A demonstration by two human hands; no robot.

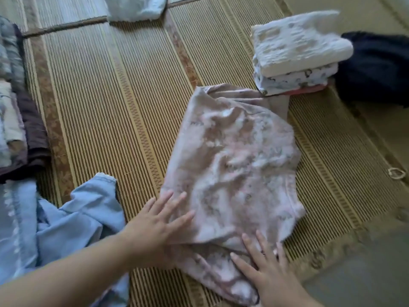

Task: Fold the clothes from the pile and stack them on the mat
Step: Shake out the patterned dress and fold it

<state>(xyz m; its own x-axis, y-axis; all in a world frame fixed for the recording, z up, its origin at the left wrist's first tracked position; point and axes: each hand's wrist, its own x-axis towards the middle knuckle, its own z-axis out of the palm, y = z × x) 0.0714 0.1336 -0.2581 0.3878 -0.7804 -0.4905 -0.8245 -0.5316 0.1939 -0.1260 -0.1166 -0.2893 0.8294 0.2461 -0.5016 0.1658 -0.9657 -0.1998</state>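
Observation:
A pale pink-beige patterned garment (232,165) lies spread on the striped woven mat (106,107), partly folded at its near end. My left hand (159,222) rests flat on its near left edge with straight fingers. My right hand (265,269) presses flat on the near lower part, fingers spread. A stack of folded clothes (296,54) stands at the far right of the mat, a white textured piece on top, its corner over the garment's far end.
A light blue garment (66,222) lies crumpled at the near left. Folded dark and pale clothes (20,120) sit at the left edge. A dark navy garment (376,65) lies far right, a pale blue cloth (135,7) at the top. A small ring (397,173) lies on the floor at right.

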